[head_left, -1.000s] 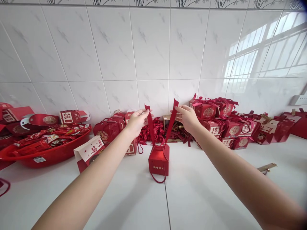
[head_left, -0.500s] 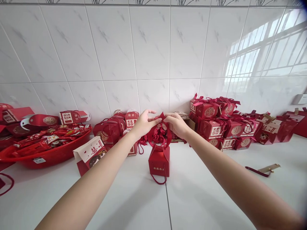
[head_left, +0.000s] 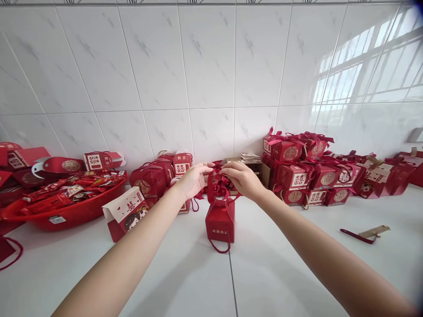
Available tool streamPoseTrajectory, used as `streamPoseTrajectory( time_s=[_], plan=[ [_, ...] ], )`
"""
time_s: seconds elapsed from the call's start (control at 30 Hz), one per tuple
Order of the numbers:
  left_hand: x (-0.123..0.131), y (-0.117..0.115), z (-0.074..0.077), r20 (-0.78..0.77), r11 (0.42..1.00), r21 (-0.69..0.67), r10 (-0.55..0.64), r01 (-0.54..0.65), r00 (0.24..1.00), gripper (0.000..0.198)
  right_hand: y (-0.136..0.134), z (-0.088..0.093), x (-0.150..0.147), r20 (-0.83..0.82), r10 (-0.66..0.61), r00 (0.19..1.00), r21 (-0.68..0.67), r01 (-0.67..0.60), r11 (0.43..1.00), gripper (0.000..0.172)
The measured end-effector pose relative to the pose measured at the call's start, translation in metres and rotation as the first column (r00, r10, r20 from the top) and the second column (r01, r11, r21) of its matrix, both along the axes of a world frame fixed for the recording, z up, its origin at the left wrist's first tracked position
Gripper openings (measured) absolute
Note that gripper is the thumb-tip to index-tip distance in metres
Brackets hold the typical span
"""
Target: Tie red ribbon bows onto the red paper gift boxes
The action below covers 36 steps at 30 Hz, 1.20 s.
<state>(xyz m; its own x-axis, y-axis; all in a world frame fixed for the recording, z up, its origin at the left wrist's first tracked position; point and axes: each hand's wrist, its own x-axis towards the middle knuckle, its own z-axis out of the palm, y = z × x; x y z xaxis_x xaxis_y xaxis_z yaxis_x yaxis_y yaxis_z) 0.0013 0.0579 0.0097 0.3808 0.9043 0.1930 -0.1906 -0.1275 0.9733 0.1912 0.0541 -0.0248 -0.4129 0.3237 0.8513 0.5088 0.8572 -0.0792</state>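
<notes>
A small red gift box (head_left: 220,224) with gold lettering stands on the white counter (head_left: 185,273) in front of me. A dark red ribbon (head_left: 218,187) rises from its top in loops. My left hand (head_left: 193,178) and my right hand (head_left: 243,178) meet just above the box, each pinching a part of that ribbon. A thin red cord loop hangs from the front of the box.
A red basin (head_left: 66,211) full of wrapped sweets sits at the left. An open white and red box (head_left: 124,213) lies beside it. Finished ribboned boxes (head_left: 297,169) are stacked at the right along the tiled wall. A gold clip with a red strip (head_left: 366,232) lies far right.
One second ago my hands held the two ribbon ends apart and high. They have come together and sunk lower above the box, with the ribbon now looped between them.
</notes>
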Motion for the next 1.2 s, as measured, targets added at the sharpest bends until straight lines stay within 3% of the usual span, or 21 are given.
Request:
streamPoseTrajectory(
  time_s=[0.07, 0.13, 0.2, 0.27, 0.3, 0.37, 0.4, 0.43, 0.47, 0.5, 0.6, 0.7, 0.8, 0.87, 0.93, 1.0, 1.07, 1.1, 1.2],
  plan=[
    [0.000, -0.004, -0.004, -0.022, 0.997, 0.071, 0.035, -0.034, 0.999, 0.015, -0.004, -0.003, -0.002, -0.011, -0.038, 0.999, -0.002, 0.038, 0.999, 0.030],
    [0.000, -0.009, -0.010, -0.119, 0.942, 0.306, 0.181, -0.137, 0.976, 0.017, -0.012, -0.008, -0.008, -0.145, -0.054, 0.988, -0.056, 0.046, 0.997, 0.028],
    [-0.004, -0.013, -0.016, -0.210, 0.761, 0.618, 0.403, -0.199, 0.891, 0.018, -0.021, -0.016, -0.013, -0.360, -0.099, 0.928, -0.142, 0.051, 0.989, 0.026],
    [-0.012, -0.013, -0.023, -0.249, 0.563, 0.810, 0.585, -0.165, 0.772, 0.017, -0.029, -0.025, -0.012, -0.540, -0.195, 0.819, -0.233, 0.077, 0.970, 0.026],
    [-0.019, -0.011, -0.026, -0.260, 0.497, 0.856, 0.651, -0.143, 0.713, 0.017, -0.033, -0.029, -0.008, -0.587, -0.263, 0.766, -0.284, 0.109, 0.952, 0.026],
    [-0.036, -0.005, -0.032, -0.292, 0.430, 0.896, 0.757, -0.110, 0.585, 0.017, -0.039, -0.038, 0.009, -0.539, -0.457, 0.708, -0.441, 0.224, 0.869, 0.027],
    [-0.047, -0.002, -0.036, -0.317, 0.425, 0.900, 0.791, -0.097, 0.524, 0.017, -0.041, -0.041, 0.022, -0.439, -0.568, 0.696, -0.540, 0.301, 0.786, 0.028],
    [-0.058, 0.001, -0.040, -0.359, 0.440, 0.895, 0.810, -0.076, 0.464, 0.020, -0.044, -0.044, 0.036, -0.280, -0.668, 0.690, -0.638, 0.386, 0.666, 0.028],
    [-0.068, 0.004, -0.045, -0.415, 0.472, 0.881, 0.814, -0.045, 0.405, 0.023, -0.046, -0.048, 0.052, -0.075, -0.733, 0.676, -0.704, 0.485, 0.519, 0.027],
    [-0.078, 0.005, -0.051, -0.485, 0.519, 0.855, 0.801, -0.005, 0.351, 0.028, -0.047, -0.051, 0.068, 0.009, -0.760, 0.650, -0.722, 0.530, 0.445, 0.026],
    [-0.098, 0.001, -0.071, -0.646, 0.650, 0.756, 0.720, 0.082, 0.254, 0.034, -0.050, -0.063, 0.105, 0.123, -0.815, 0.567, -0.735, 0.603, 0.309, 0.023],
    [-0.102, -0.010, -0.087, -0.704, 0.704, 0.702, 0.663, 0.107, 0.256, 0.031, -0.048, -0.075, 0.116, 0.203, -0.805, 0.558, -0.736, 0.629, 0.250, 0.020],
    [-0.093, -0.018, -0.091, -0.699, 0.711, 0.699, 0.652, 0.084, 0.293, 0.026, -0.043, -0.079, 0.103, 0.216, -0.796, 0.566, -0.707, 0.653, 0.272, 0.025],
    [-0.082, -0.021, -0.089, -0.682, 0.714, 0.699, 0.647, 0.043, 0.341, 0.018, -0.041, -0.074, 0.087, 0.195, -0.771, 0.606, -0.676, 0.653, 0.342, 0.036],
    [-0.067, -0.021, -0.089, -0.671, 0.734, 0.679, 0.620, 0.001, 0.406, 0.011, -0.040, -0.068, 0.068, 0.146, -0.643, 0.752, -0.686, 0.545, 0.481, 0.042],
    [-0.050, -0.020, -0.092, -0.651, 0.770, 0.636, 0.570, -0.050, 0.500, 0.012, -0.040, -0.062, 0.050, 0.072, -0.406, 0.911, -0.744, 0.320, 0.587, 0.043],
    [-0.031, -0.019, -0.098, -0.606, 0.807, 0.579, 0.518, -0.111, 0.604, 0.015, -0.039, -0.059, 0.033, 0.022, -0.200, 0.979, -0.784, 0.142, 0.605, 0.044],
    [-0.023, -0.019, -0.101, -0.581, 0.819, 0.556, 0.504, -0.140, 0.639, 0.017, -0.038, -0.058, 0.026, 0.032, -0.143, 0.989, -0.786, 0.113, 0.608, 0.044],
    [-0.005, -0.018, -0.112, -0.518, 0.841, 0.497, 0.487, -0.216, 0.703, 0.019, -0.033, -0.060, 0.012, 0.133, -0.079, 0.988, -0.725, 0.152, 0.671, 0.041]
  ],
)
